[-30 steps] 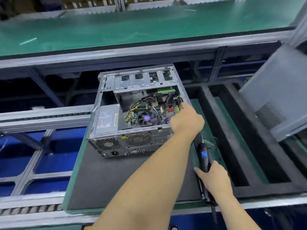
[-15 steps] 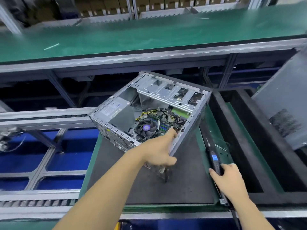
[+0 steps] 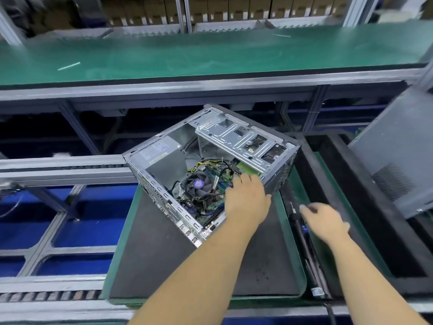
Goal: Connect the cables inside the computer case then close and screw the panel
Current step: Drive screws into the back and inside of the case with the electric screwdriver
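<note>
The open computer case sits turned at an angle on a black mat, its open side up. Inside I see a fan and yellow and black cables over the motherboard. My left hand is at the case's near right wall, fingers inside by the cables and thumb outside, gripping that wall. My right hand is blurred, fingers apart, just over a black electric screwdriver lying right of the mat. The grey side panel leans at the far right.
The mat lies in a green tray on a conveyor frame. Black foam channels run along the right. A long green bench top spans the back, above dark shelving. Open blue floor shows through the frame on the left.
My left hand has turned the case from square-on to diagonal and now reaches inside it. My right hand has lifted off the screwdriver, which stays lying beside the mat.
</note>
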